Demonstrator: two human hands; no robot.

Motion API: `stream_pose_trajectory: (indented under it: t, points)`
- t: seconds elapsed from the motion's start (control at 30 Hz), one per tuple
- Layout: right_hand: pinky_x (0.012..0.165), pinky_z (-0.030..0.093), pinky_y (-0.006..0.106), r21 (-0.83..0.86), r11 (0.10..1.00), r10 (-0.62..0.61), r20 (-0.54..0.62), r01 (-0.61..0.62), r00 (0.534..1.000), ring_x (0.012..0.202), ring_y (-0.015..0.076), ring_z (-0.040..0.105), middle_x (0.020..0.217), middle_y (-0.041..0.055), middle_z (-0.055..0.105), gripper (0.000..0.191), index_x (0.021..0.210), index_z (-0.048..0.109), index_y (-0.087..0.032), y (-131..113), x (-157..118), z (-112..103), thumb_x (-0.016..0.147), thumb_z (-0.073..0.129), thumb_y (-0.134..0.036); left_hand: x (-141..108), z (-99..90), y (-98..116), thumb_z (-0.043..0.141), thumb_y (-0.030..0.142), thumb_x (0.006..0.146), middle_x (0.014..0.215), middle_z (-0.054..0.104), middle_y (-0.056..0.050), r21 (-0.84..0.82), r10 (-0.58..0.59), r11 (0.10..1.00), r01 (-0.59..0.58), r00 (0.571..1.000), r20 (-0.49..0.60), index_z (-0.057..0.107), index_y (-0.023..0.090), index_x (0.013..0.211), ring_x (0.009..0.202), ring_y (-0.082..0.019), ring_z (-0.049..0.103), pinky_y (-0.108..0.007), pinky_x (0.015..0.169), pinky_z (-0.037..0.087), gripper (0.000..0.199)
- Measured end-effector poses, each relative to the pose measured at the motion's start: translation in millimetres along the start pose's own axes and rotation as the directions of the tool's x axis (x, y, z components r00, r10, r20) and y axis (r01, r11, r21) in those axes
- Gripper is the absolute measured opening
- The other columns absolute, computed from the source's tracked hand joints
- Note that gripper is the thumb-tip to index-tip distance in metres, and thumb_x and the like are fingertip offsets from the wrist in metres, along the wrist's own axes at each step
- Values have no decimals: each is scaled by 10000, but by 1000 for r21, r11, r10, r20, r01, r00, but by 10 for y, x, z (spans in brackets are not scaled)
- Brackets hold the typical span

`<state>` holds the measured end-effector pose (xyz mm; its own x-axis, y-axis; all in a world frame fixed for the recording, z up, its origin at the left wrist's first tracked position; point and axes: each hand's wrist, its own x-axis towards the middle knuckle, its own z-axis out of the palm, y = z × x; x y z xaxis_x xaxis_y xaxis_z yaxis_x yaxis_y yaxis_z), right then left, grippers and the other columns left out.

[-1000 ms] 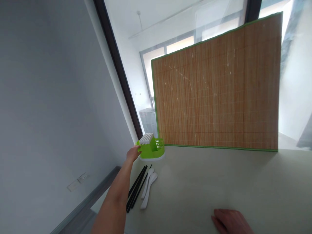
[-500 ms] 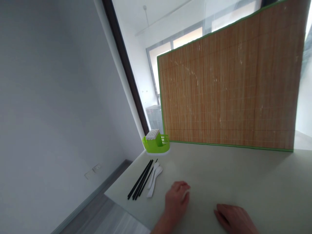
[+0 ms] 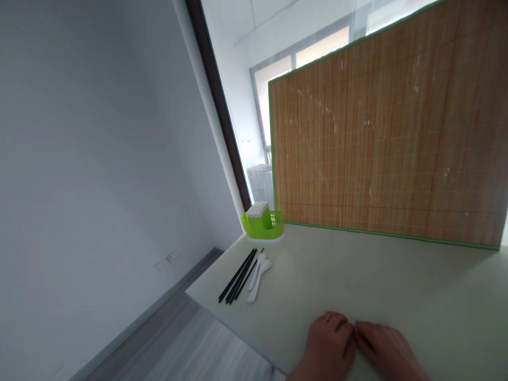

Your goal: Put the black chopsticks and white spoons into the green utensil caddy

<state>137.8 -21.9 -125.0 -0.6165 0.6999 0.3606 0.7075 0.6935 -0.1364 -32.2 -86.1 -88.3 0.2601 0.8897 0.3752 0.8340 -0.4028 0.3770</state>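
My left hand (image 3: 331,341) rests at the front of the table with its fingers curled in, a ring on one finger. Beside it lies my right hand (image 3: 387,346), fingers closed together and pointing left. The fingertips of both hands meet or nearly meet, and nothing held shows in either. To the left of them, several black chopsticks (image 3: 240,278) lie slanted on the white table (image 3: 317,275). Two white spoons, a front one (image 3: 260,278) and one behind it (image 3: 256,272), lie close together right beside the chopsticks.
A green basket (image 3: 260,230) with a white slatted top (image 3: 257,209) and a white base stands at the table's far left corner. Behind the table rises a bamboo mat panel (image 3: 381,148) with green edging. A grey wall (image 3: 99,159) is on the left.
My left hand has moved right, up to my right hand, and its fingers have closed in. My right hand stays about where it was. The view has shifted slightly.
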Motion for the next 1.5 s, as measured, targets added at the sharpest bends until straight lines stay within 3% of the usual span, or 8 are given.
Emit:
stream_pose_trajectory:
  t: [0.17,0.3,0.53,0.73,0.93,1.17,1.33,1.5]
  points:
    - [528,277,272,-31,1000,5,25,-4,1000,566,169,626,619,-20,642,254,701,545,-244,-4,1,-22,907,410,-304,-32,-101,21,562,255,785,1123,590,-14,-19,-32,999,31,999,-26,554,293,1080,1022,-172,529,-304,919,442,298]
    - [531,268,273,-68,998,-2,48,5,999,573,171,626,612,-20,632,292,687,526,-240,-13,10,-45,920,380,-340,-31,-437,-277,537,223,790,1175,553,-41,109,-177,975,195,972,-152,533,262,1139,1092,-195,482,-345,960,400,351]
    - [528,253,276,-64,998,-14,37,16,999,559,165,617,600,-21,624,298,677,521,-238,-2,8,-33,918,376,-334,-45,-1072,-1157,530,237,768,1107,555,-135,475,-507,590,653,757,-412,493,151,1211,1052,-285,471,-409,873,369,452]
    - [528,252,268,-35,999,-6,20,6,1000,566,156,616,613,-26,630,293,679,527,-237,-9,11,-48,916,383,-331,-7,-1020,-1490,461,173,800,1010,580,-161,555,-584,458,695,705,-401,503,97,1198,1016,-290,492,-396,833,360,407]
    - [520,246,261,-37,999,23,55,-21,998,557,150,601,598,-27,617,320,663,512,-228,-17,7,-87,920,369,-353,30,-971,-1549,279,59,866,961,569,-170,504,-625,461,730,670,-400,582,63,1009,963,-268,531,-365,785,393,335]
    - [526,326,256,235,948,189,125,-215,974,560,157,566,614,-8,612,321,703,556,-234,-61,84,-172,880,390,-444,118,-866,-1225,290,34,869,975,580,-125,412,-645,579,704,704,-297,551,100,993,836,-185,582,-278,715,420,296]
    - [637,480,277,801,515,307,159,-304,938,736,181,613,912,49,674,475,1068,586,-237,-302,339,-409,735,540,-573,278,-475,-477,316,249,926,814,601,-36,-247,-412,889,385,909,-66,538,152,968,746,-128,559,-229,691,419,245]
    - [399,408,226,905,77,368,364,-418,855,494,125,544,767,31,662,498,1014,630,-199,-437,340,-578,738,530,-602,457,75,194,356,285,858,541,459,23,-795,-146,523,307,951,272,554,140,777,495,-103,458,-215,480,375,259]
